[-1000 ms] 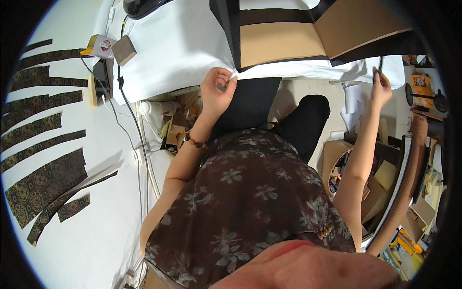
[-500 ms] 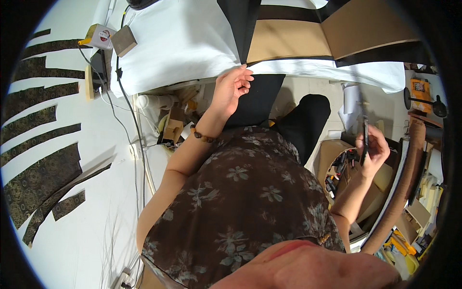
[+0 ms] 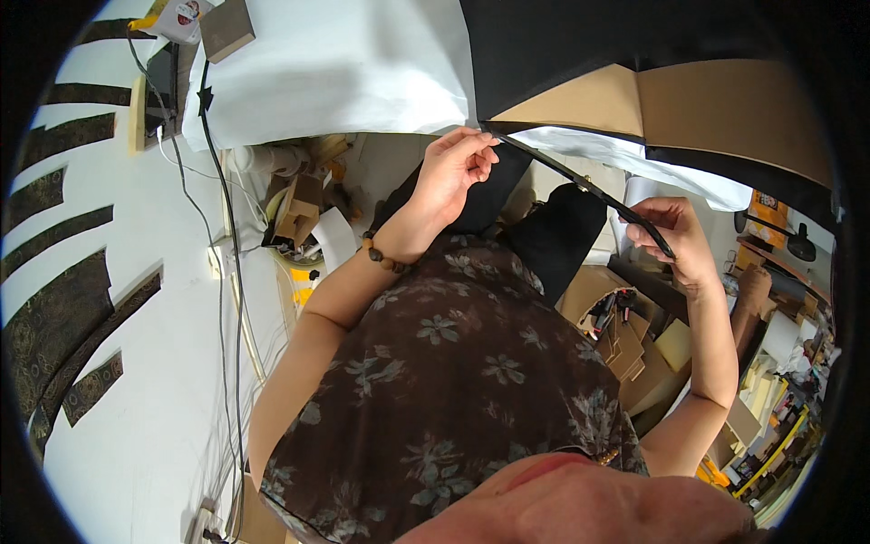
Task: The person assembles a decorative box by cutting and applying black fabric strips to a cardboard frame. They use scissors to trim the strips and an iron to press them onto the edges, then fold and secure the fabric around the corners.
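A long, narrow black strip [image 3: 580, 181] slants down to the right from beside my left fingertips. My right hand [image 3: 681, 238] is closed round its lower end, fingers and thumb pinching it. My left hand [image 3: 451, 177], with a beaded bracelet on the wrist, is closed in a pinch near the upper end of the strip. What lies between those fingertips cannot be made out. Just beyond them is the corner of a black sheet [image 3: 580, 41]. It partly covers brown board panels [image 3: 734, 118] on a white-covered table [image 3: 344, 63].
A grey-brown block [image 3: 227, 30] and cables [image 3: 234, 227] lie at the left of the table. Dark patterned fabric pieces [image 3: 63, 308] lie on a white surface further left. Below the table stand a cardboard box [image 3: 299, 207] and, at right, a container of tools [image 3: 609, 313].
The strip has swung from upright to slanting toward my left hand. My right hand moved slightly left and up. The black sheet now covers more of the brown board. The view has shifted.
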A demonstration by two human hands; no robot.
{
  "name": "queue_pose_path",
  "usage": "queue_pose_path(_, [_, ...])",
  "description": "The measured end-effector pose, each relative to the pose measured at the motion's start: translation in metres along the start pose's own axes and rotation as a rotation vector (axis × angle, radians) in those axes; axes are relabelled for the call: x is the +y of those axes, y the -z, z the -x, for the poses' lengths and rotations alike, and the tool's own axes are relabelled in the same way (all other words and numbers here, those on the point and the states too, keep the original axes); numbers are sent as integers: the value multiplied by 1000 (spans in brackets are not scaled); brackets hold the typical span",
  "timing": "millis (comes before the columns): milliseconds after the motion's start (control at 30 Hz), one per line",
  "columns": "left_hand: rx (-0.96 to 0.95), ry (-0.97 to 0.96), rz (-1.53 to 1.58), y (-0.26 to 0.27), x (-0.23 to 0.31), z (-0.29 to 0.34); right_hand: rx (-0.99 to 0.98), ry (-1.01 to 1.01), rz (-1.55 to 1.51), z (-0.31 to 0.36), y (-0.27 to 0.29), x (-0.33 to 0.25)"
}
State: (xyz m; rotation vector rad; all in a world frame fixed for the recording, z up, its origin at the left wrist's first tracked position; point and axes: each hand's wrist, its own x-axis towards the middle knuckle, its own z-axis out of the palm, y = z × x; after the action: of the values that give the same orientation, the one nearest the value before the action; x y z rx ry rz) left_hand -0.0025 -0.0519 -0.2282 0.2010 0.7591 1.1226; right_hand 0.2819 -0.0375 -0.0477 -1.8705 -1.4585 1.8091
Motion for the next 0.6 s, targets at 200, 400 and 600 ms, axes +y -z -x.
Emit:
queue_pose_path(200, [-33,-1,31,0,1,2,-18,-72,-39,-5,-2,-6])
queue_pose_path(400, [-46,3,23,0,1,2,-55,-88,-137,-11,0,-3])
queue_pose_path(600, [-42,3,19,-1,1,3,-79,-88,-166,-19,-2,0])
